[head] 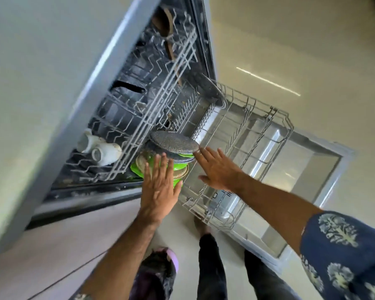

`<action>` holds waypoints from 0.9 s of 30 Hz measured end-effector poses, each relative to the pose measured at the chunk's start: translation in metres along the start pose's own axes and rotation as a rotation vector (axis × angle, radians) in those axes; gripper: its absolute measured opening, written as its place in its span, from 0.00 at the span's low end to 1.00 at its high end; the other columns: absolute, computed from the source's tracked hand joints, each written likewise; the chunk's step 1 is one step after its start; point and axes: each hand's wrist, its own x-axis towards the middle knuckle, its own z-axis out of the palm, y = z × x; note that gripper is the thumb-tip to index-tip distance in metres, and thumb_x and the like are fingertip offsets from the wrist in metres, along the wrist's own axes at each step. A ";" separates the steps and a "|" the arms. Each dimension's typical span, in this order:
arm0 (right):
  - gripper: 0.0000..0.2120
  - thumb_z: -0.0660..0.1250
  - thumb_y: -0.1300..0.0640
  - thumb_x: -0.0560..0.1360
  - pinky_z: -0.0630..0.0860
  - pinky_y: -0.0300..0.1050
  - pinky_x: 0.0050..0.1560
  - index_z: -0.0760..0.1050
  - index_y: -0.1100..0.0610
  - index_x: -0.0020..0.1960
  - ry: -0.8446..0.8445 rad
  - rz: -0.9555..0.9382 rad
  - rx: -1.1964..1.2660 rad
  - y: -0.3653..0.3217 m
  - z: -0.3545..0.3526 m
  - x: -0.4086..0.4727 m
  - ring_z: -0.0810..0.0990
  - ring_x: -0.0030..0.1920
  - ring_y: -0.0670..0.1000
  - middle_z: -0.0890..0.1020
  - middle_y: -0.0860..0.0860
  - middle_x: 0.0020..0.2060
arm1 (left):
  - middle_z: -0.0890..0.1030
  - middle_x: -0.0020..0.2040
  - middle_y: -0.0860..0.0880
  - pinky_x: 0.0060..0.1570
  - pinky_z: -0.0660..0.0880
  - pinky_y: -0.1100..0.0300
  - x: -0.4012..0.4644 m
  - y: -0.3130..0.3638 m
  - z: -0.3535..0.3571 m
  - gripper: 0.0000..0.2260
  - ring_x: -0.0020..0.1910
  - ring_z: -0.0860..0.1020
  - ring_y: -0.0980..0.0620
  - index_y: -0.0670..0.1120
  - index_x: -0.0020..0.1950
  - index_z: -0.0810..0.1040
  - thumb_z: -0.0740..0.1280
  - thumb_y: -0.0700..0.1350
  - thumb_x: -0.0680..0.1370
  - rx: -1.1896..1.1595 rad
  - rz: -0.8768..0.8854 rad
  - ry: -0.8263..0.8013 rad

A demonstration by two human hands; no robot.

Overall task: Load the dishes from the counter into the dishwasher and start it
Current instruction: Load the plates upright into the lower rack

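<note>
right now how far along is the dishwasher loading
Partly done. Two white cups and some brown dishes already sit in the upper rack. In hand: the left hand and right hand, both open, are at a stack of grey and green plates in the pulled-out lower rack, which is otherwise mostly bare. Left: push the racks in, shut the door, start it. The counter is out of view.

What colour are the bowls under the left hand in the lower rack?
Bright green bowls, seen in the head view, partly hidden by the left hand.
</note>
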 end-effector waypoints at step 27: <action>0.36 0.60 0.48 0.80 0.47 0.60 0.78 0.44 0.53 0.81 0.124 -0.850 -0.436 -0.538 -0.181 -0.176 0.48 0.80 0.56 0.48 0.54 0.80 | 0.61 0.80 0.41 0.76 0.52 0.40 -0.627 -0.152 -0.076 0.32 0.79 0.59 0.41 0.43 0.80 0.61 0.48 0.61 0.82 -0.392 -0.941 0.292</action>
